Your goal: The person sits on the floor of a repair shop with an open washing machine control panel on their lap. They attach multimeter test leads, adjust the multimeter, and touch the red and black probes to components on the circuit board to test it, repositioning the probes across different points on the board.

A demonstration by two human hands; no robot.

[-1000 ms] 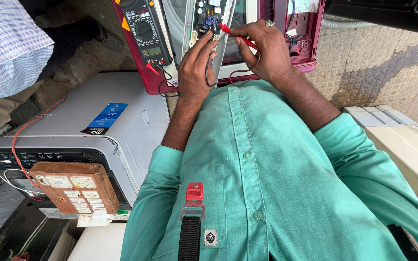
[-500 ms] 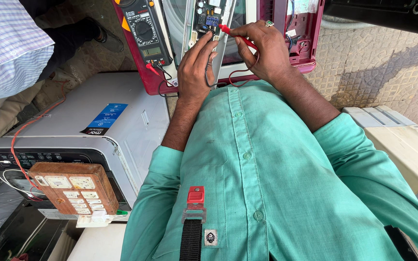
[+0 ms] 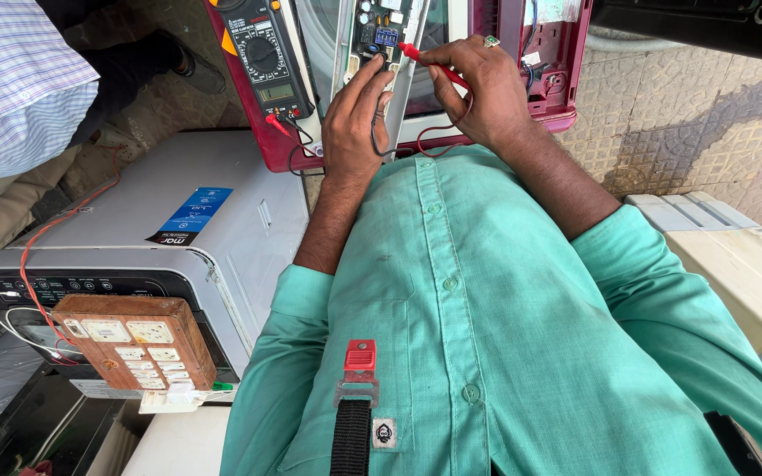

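The right hand (image 3: 478, 92) pinched a red probe (image 3: 425, 60) against the circuit board (image 3: 379, 31). The left hand (image 3: 356, 115) gripped the board's frame beside a meter (image 3: 266, 57).

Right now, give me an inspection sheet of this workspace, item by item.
Surface: maroon appliance top, opened, serves as the work area.
Job's things: circuit board in a pale frame; red probe tip on the board.
Clutter: clamp meter lying on the maroon panel; wooden switch board on a grey machine.
Hands: left hand steadies the board frame; right hand pinches the red probe.
Cables: dark lead loops under the left hand; red wire and white wires run at the grey machine.
Surroundings: tiled paving; another person's checked sleeve at the far side; beige casing beside the person.
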